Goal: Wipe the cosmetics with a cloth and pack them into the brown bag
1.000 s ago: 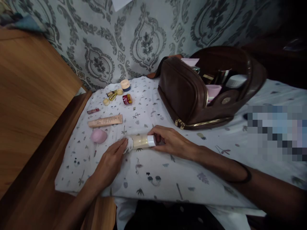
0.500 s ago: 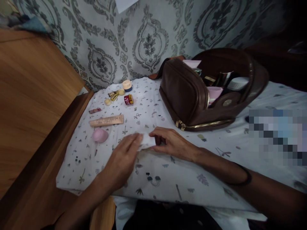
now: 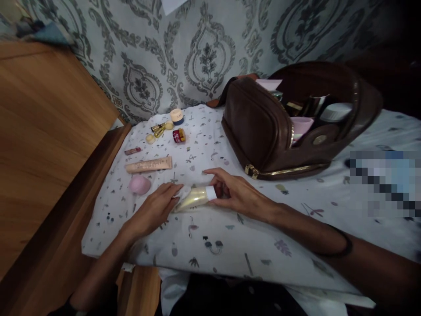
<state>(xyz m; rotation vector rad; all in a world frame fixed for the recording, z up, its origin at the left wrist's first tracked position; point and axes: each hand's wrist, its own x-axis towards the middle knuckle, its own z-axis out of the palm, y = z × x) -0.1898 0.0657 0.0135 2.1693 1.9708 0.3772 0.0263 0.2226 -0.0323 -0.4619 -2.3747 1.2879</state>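
Observation:
A yellow tube with a white cap lies sideways between my hands, low over the bed sheet. At its left end my left hand is closed on a thin white tissue against the tube. My right hand curls its thumb and fingers round the white cap, with the index finger stretched out above it. Left of my hands are a pink makeup sponge, a beige tube and a small pinkish stick.
A brown leather makeup bag stands open at the right, filled with cosmetics. Behind the beige tube sit a red jar, a cream-and-navy jar and small gold items. A wooden panel borders the left side.
My left hand has slid left with the white tissue, baring the yellow tube that was covered. My right hand remains at the cap end, its index finger now lifted. The view has shifted slightly.

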